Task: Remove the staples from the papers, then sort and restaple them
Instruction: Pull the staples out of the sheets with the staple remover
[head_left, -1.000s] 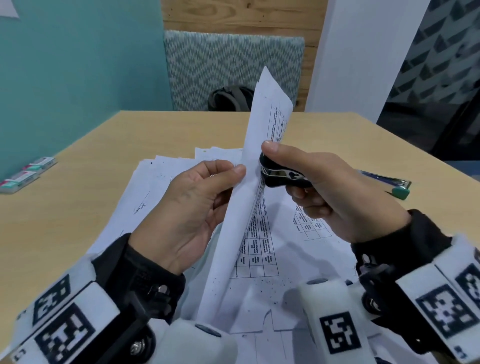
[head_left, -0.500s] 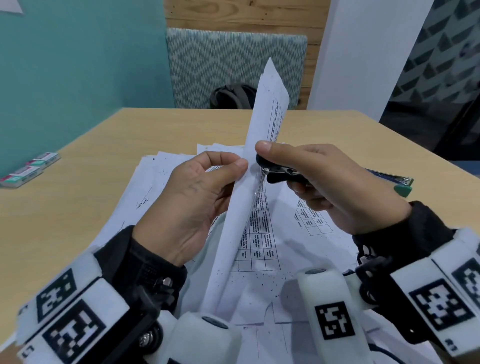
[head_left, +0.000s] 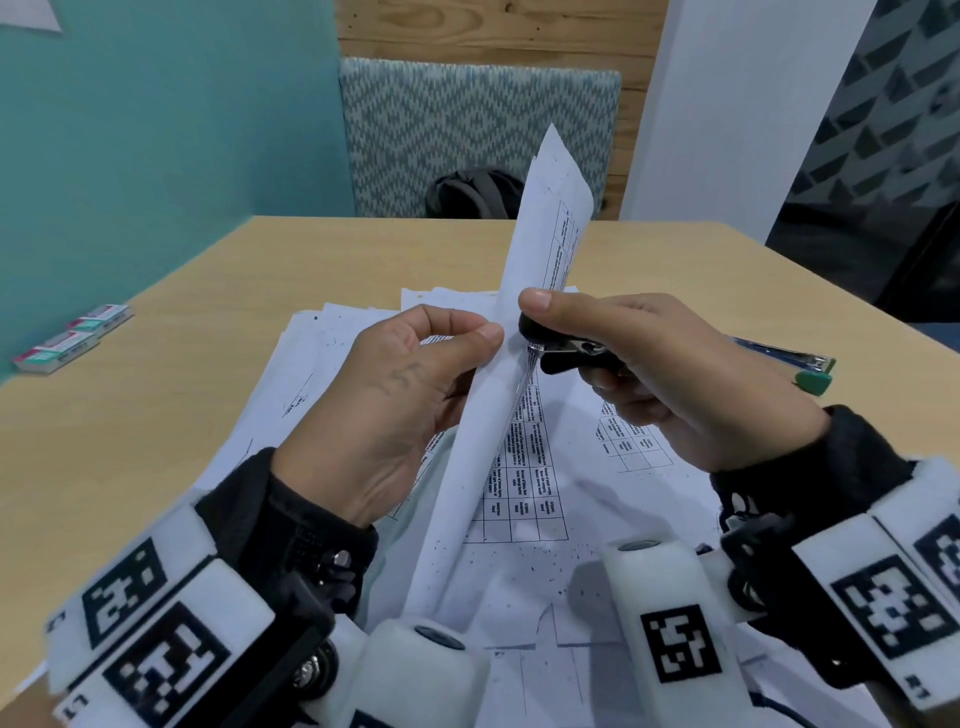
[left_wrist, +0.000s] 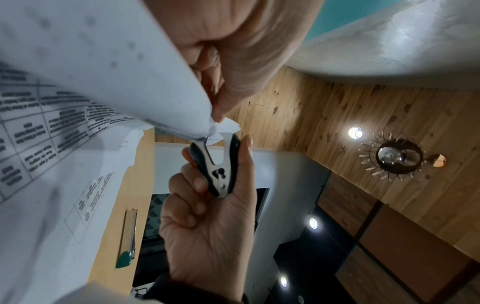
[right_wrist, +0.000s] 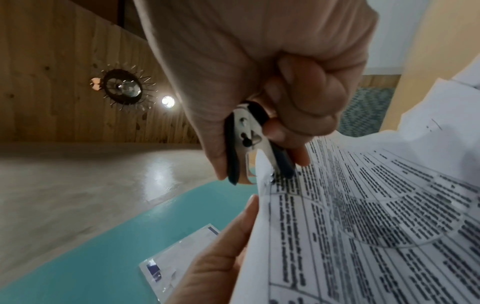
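My left hand (head_left: 415, 374) pinches a folded set of printed papers (head_left: 498, 415) and holds it upright above the table. Thumb and fingers of my right hand (head_left: 639, 364) grip a black staple remover (head_left: 563, 349), and its metal claws bite the paper's edge beside my left thumb. The left wrist view has the staple remover (left_wrist: 221, 166) with its claws at the papers' corner (left_wrist: 207, 131). The right wrist view catches the staple remover (right_wrist: 249, 144) against the printed sheet (right_wrist: 363, 205). I cannot make out the staple itself.
Loose printed sheets (head_left: 519, 571) cover the wooden table (head_left: 156, 415) under my hands. A stapler with a green end (head_left: 795, 364) lies to the right. Small boxes (head_left: 72, 338) sit at the left edge. A patterned chair (head_left: 478, 130) with a dark bag (head_left: 475, 192) stands behind the table.
Both hands and the upright papers stay nearly in place, shifting slightly. The staple remover remains clamped at the paper's edge.
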